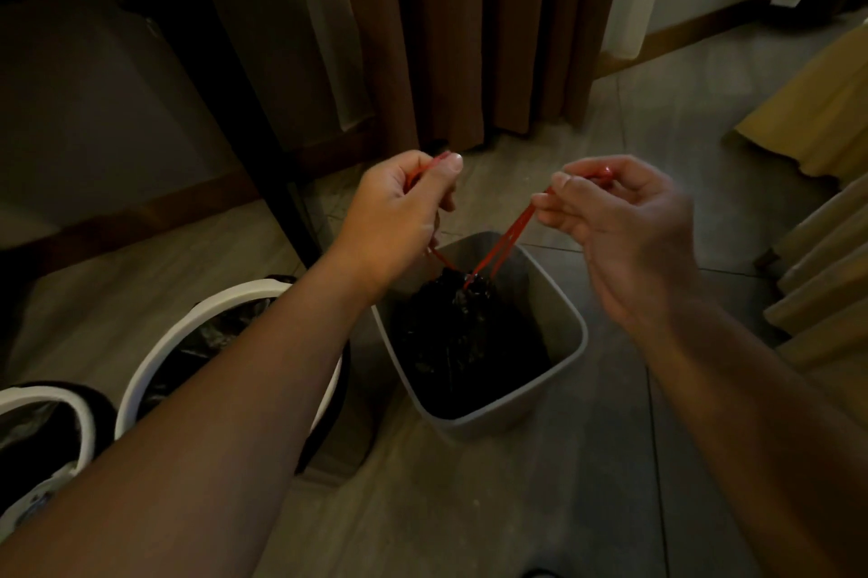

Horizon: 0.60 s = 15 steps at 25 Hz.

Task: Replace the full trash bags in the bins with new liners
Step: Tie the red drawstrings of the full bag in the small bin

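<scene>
Two hands are up over the grey bin [574, 319], and each has hold of the red drawstring [509, 239]: my left hand [399, 206] has its fingers curled round one loop with the thumb laid over it, and my right hand [624, 229] pinches the other loop between thumb and fingertips. The black trash bag [465, 338] sits inside the grey bin on the tiled floor [516, 507], standing upright with its long axis running bottom to top and its puckered neck pointing up at the far end of the bin. From that neck the red strands rise in a V, one to each hand. The bin's mouth faces up, and it sits cornerwise to my view. My left forearm crosses in front of a white-rimmed bin [197, 323] lined in black, hiding part of its rim; a second white-rimmed bin [70, 403] sits at the lower left edge, with a pale patch low on its side too blurred to read. A dark table leg [263, 145] slants down just behind my left hand, a brown curtain [469, 37] hangs beyond the bin, and yellow fabric [817, 117] lies off to the right, well apart from the bag.
</scene>
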Motion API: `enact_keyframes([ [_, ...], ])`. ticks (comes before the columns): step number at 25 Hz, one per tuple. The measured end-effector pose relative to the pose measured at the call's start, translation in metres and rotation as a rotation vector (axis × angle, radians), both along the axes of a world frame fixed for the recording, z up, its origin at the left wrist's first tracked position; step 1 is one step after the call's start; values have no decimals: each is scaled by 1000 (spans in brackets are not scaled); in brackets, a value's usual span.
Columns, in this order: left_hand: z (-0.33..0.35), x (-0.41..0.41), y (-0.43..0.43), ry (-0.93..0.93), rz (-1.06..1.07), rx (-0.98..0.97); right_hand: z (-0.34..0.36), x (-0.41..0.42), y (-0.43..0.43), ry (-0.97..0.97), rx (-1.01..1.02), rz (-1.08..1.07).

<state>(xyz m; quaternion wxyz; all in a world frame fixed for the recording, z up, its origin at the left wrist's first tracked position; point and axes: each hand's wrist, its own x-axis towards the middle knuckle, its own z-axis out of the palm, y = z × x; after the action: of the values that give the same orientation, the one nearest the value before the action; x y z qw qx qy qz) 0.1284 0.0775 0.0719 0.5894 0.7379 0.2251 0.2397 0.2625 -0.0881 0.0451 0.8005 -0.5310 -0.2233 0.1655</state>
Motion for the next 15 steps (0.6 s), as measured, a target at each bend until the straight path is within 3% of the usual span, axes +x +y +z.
enact_keyframes([
  [3,3,2,-2,48,-67,-106,9,0,-1,-132,-102,79],
  [6,10,4,-4,222,-272,25,23,-1,5,-352,-197,266],
  [10,13,-2,-5,343,-519,136,30,-4,13,-553,-266,322],
  [12,11,-4,-5,339,-512,120,27,-10,17,-547,-229,337],
  [15,3,-6,-1,327,-401,8,19,-8,18,-337,-126,318],
])
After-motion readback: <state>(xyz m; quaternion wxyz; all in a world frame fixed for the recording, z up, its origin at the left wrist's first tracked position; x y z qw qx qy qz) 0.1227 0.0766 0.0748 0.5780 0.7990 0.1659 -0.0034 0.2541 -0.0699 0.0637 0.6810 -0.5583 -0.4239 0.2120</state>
